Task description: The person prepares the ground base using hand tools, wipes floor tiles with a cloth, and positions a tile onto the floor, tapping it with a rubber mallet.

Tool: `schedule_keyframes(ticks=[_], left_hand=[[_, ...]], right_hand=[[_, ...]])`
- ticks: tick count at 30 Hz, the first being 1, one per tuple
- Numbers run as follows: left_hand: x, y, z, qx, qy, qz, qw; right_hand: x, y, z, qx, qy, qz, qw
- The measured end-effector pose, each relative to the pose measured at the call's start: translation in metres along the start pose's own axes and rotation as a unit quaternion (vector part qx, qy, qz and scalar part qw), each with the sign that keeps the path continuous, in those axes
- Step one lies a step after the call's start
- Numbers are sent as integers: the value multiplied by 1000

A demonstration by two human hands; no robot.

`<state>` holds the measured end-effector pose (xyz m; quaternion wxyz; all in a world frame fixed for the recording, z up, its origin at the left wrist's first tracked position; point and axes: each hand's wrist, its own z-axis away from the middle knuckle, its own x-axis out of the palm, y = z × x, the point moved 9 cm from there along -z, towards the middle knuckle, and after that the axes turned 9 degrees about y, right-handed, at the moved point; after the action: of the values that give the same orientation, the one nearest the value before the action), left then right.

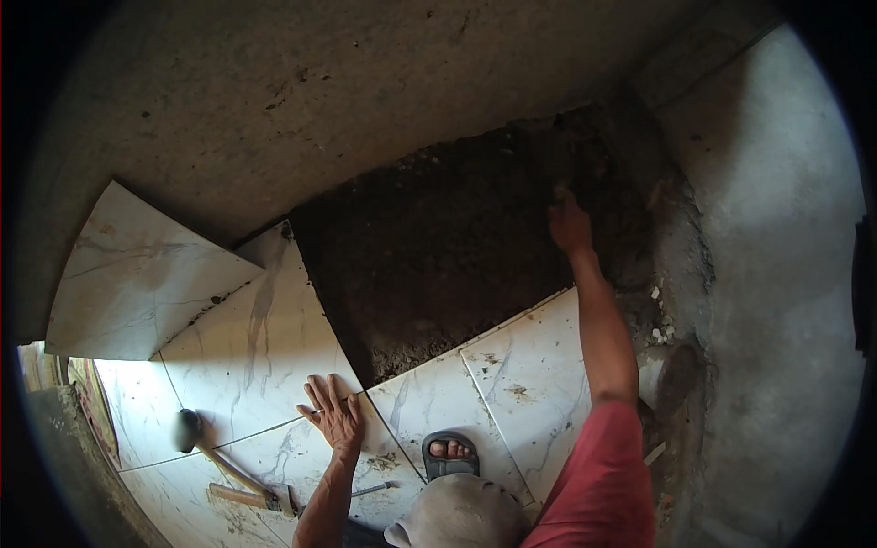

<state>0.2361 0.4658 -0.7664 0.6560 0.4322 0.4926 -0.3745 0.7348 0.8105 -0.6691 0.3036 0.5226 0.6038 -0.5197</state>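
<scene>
My left hand [334, 416] lies palm down on a white marbled floor tile [265, 338], its fingers spread and nothing in them. Ahead on the right, my right hand [572, 226] reaches low over a bed of dark, damp mortar or soil [438, 247]. Its fingers are curled in deep shadow, and what they hold, if anything, does not show. Laid tiles [530, 365] border the near edge of the dark bed. At left, a loose tile [146, 274] rests at an angle over the laid ones.
A black-headed mallet [187, 429] and a wooden-handled tool [242, 496] lie left of my forearm, a thin metal rod [375, 489] beside it. A sandalled foot [449, 452] stands on the tiles. A bare wall [320, 82] rises behind; a cylindrical object [671, 376] stands right.
</scene>
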Motion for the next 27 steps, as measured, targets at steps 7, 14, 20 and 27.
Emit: schedule_keyframes(ticks=[7,14,20,27], left_hand=[[-6,-14,-3,-12,1,-14,1000],[-8,-13,-4,-12,13,7,1000],[0,-13,-5,-27,-14,2,1000],[-5,-25,-1,-27,-21,-35,999]], right_hand=[[10,-102,57,-39,-131,61,989],[55,-113,14,-105,-113,-84,984],[134,-87,-101,-255,93,112,956],[150,-102,-105,-225,-96,260,934]])
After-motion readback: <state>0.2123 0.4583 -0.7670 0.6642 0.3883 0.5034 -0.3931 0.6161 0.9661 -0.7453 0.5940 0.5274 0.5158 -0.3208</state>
